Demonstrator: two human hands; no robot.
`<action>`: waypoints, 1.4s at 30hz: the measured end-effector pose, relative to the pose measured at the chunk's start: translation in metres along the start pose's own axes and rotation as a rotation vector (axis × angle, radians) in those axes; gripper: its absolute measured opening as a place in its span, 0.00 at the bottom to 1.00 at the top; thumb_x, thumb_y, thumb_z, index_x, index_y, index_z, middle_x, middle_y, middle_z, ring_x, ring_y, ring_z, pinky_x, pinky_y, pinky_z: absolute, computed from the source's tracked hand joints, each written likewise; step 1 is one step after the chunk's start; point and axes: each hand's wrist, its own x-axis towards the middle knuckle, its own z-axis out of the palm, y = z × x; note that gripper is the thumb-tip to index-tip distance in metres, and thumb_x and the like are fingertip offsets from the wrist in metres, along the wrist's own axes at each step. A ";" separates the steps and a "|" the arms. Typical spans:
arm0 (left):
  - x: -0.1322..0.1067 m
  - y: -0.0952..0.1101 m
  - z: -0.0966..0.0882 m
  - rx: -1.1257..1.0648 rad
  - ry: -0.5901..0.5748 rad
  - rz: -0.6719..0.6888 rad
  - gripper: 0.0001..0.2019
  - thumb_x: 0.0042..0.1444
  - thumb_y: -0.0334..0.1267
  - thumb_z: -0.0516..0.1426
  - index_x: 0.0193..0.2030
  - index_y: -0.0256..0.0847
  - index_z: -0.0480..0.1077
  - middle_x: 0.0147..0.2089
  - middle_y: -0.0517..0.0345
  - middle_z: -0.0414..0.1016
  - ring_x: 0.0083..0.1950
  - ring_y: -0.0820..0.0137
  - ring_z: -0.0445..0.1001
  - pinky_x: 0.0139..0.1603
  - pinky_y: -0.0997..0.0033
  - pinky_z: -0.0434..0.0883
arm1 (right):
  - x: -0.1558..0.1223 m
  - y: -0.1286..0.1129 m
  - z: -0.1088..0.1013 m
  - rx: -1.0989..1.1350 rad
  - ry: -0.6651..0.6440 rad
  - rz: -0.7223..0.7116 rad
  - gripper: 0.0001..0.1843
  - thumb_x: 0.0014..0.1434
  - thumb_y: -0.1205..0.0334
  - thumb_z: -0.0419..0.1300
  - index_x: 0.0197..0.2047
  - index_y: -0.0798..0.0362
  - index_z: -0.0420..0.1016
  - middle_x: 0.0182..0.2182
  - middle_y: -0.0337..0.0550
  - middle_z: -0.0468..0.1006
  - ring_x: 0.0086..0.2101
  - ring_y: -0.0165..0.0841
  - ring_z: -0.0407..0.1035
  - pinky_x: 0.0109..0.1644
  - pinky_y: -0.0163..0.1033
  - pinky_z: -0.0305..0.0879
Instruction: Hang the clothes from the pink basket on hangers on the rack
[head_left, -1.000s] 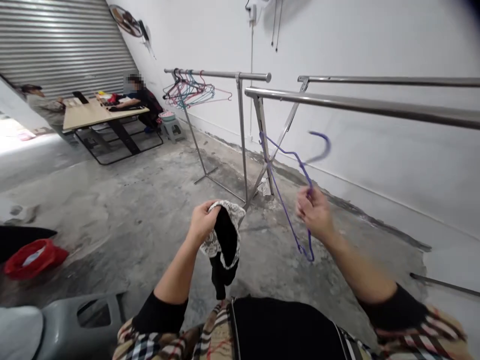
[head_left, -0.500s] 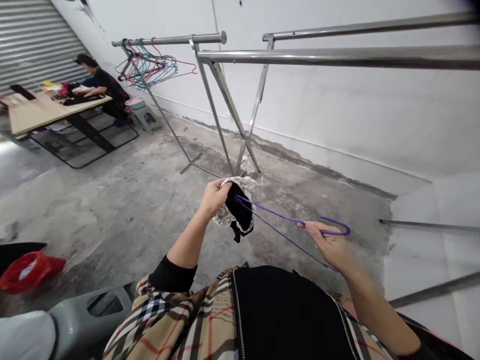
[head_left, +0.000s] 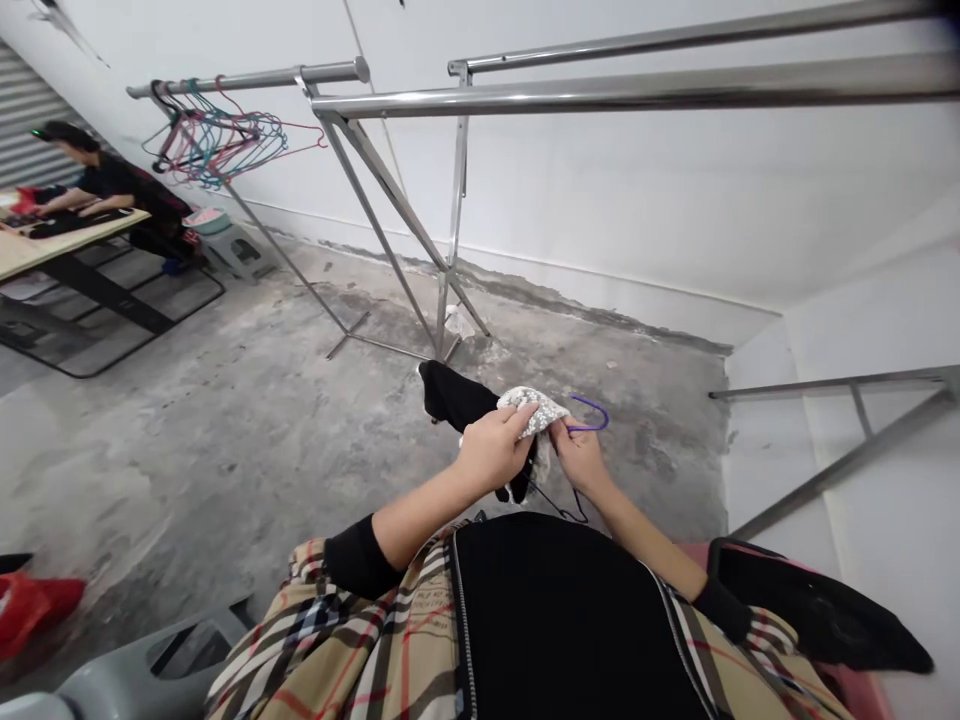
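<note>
A small black garment (head_left: 461, 395) with white lace trim (head_left: 534, 408) hangs out in front of my body. My left hand (head_left: 495, 448) is closed on the lace edge, its fingers pressed over the top. Close beside it, my right hand (head_left: 581, 458) grips a purple clothes hanger (head_left: 598, 412) near the base of its hook, against the lace. Part of the hanger is inside the garment and hidden; one shoulder notch sticks out below my hands. The kind of garment cannot be made out.
Metal clothes racks (head_left: 525, 100) stand ahead, with several coloured hangers (head_left: 225, 140) on the left one. Another person (head_left: 112, 185) sits at a table (head_left: 75, 240) at far left. A grey stool (head_left: 161, 660), a red bag (head_left: 37, 610) and a black cloth (head_left: 817, 605) are near me.
My right hand has moved left with the hanger, pushing it into the garment up to near the hook. The garment now stretches out leftward, and both hands are close together. The view has turned right.
</note>
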 end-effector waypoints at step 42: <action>-0.006 -0.102 -0.099 0.224 0.733 0.166 0.07 0.58 0.38 0.60 0.40 0.45 0.80 0.24 0.63 0.74 0.27 0.76 0.71 0.31 0.79 0.65 | 0.018 0.030 -0.054 0.738 0.169 0.423 0.17 0.39 0.59 0.69 0.34 0.50 0.73 0.25 0.38 0.78 0.28 0.34 0.72 0.31 0.38 0.65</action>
